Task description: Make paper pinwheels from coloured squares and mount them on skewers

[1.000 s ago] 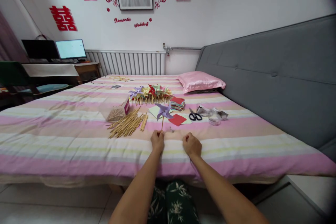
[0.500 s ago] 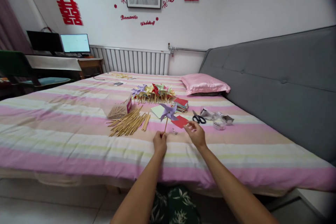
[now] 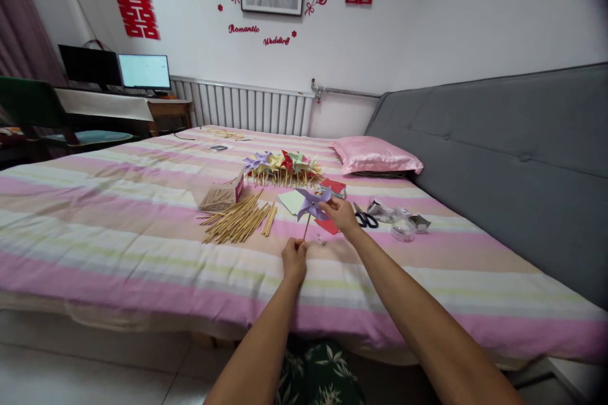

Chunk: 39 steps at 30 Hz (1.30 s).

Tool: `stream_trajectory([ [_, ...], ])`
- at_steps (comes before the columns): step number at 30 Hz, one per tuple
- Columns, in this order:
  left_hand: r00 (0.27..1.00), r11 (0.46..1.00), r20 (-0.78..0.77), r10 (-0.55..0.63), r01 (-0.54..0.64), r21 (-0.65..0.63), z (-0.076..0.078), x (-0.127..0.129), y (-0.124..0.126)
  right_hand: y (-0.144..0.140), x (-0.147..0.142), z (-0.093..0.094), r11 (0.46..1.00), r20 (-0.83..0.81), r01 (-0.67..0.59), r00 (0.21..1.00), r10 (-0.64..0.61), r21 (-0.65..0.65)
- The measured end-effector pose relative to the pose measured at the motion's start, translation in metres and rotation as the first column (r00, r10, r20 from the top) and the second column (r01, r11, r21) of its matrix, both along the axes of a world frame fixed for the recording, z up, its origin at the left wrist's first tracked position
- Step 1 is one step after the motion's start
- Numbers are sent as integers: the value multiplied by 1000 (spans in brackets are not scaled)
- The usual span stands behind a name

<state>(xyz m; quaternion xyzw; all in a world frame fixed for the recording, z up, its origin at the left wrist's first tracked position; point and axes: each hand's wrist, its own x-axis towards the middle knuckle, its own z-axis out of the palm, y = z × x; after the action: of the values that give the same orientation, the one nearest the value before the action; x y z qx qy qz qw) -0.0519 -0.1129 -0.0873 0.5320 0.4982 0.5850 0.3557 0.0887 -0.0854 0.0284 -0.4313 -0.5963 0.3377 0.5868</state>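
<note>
Upright over the bed's near part stands a purple paper pinwheel on a thin wooden stick. My left hand is closed round the lower end of that stick. At the wheel's right side, my right hand has its thumb and fingertips pinched on a purple blade. Under the right hand lies a red paper square, partly covered. Behind the pinwheel is a pale green paper sheet. Small shiny pieces rest on the bedspread between my hands.
Loose wooden sticks lie left, beside a clear box of sticks. Finished pinwheels stand in a row behind. A stack of coloured paper, black-handled scissors and a clear round container are on the right. A pink pillow lies farther back.
My right hand has moved left and up from beside the red paper to the pinwheel's blade. My left hand keeps its hold on the stick. The view has shifted slightly.
</note>
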Motion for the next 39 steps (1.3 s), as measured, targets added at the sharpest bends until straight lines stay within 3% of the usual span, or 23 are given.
stream_trajectory([
  [11,1000,1000,-3,-4,4,-16,0,0,0,7,-3,-4,993,-96,66,993,-75,-94],
  [26,1000,1000,19,1,-1,1,-3,-1,1,-4,6,13,996,-152,-7,988,-7,-86],
  [39,1000,1000,22,-16,16,3,-3,0,1,7,-7,22,997,-60,61,996,-65,-56],
])
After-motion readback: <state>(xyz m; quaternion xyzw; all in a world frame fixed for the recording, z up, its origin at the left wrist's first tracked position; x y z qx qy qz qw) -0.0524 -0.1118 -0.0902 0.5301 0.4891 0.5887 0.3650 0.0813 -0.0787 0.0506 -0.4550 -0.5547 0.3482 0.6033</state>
